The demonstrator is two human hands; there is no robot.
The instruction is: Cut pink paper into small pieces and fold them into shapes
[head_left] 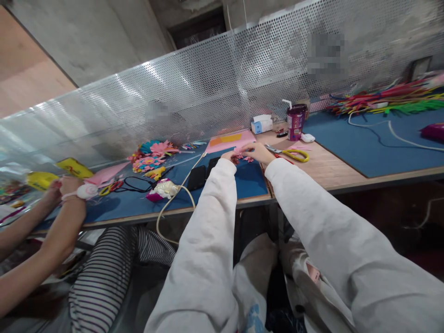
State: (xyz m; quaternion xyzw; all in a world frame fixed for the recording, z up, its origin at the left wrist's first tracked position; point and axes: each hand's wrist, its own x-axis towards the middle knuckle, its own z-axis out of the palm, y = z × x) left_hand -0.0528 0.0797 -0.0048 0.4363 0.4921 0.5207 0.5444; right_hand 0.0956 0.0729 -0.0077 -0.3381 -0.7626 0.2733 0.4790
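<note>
Over the blue mat my two hands come together around a small pink paper piece. My left hand has its fingers closed on the piece from the left, partly covered by my sleeve. From the right, my right hand pinches at the same pink paper with thumb and forefinger. More pink bits show just below the fingers. Scissors with yellow handles lie to the right of my right hand. Behind my hands rest pink and orange paper sheets.
Two dark phones and a glue gun with a cable lie left of my arms. Paper flowers sit farther left, near a co-worker's hands. A purple cup with a straw and a tissue box stand behind, before a perforated metal screen.
</note>
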